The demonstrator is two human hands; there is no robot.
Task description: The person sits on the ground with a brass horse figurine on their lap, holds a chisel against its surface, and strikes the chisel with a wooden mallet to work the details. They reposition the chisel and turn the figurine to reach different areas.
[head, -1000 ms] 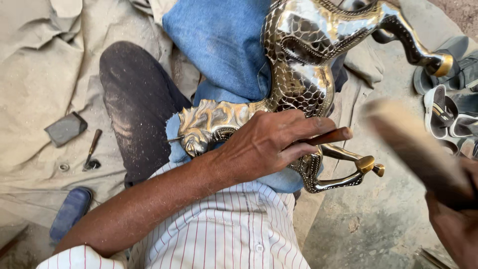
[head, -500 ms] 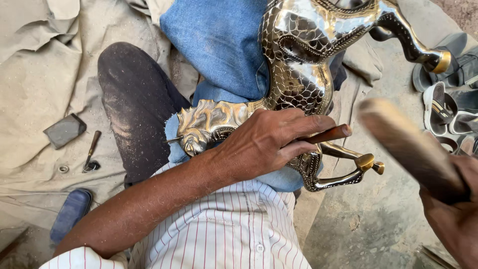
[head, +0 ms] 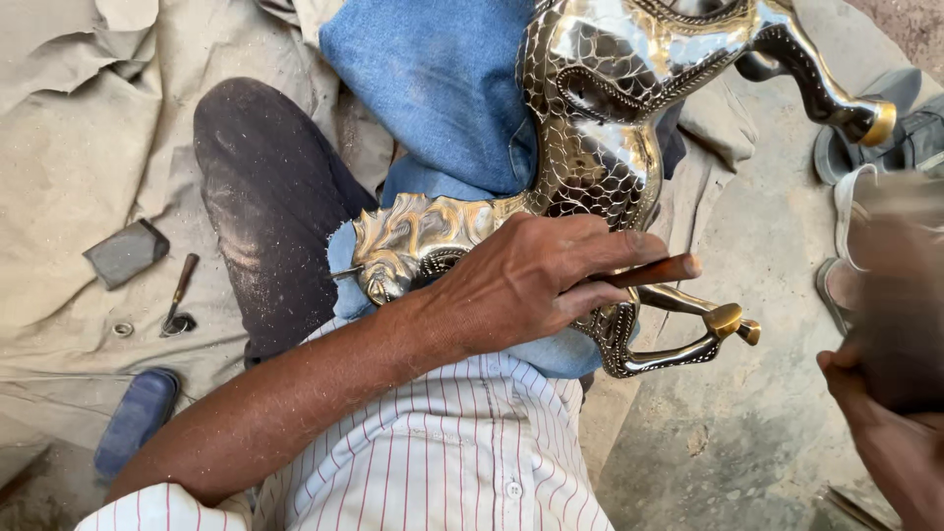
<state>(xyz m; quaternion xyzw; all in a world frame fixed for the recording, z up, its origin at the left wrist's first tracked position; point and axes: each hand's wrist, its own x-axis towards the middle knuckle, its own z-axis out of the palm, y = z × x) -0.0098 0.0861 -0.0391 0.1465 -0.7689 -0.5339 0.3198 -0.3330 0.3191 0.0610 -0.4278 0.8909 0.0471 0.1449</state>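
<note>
Dusty beige cloth (head: 79, 147) covers the floor. On the lap lies a shiny metal horse (head: 590, 147). His left hand (head: 521, 285) pinches a wooden-handled punch (head: 649, 272) against it. His right hand (head: 890, 442) grips a blurry thing, maybe a mallet (head: 900, 295). A crooked hit could slip, denting the horse or hurting fingers.

The left hand (head: 531, 280) is reaching across the lap, forearm extended, fingers curling closed in a grip. The right hand (head: 890, 433) is gripping at the frame's right edge, blurred.
</note>
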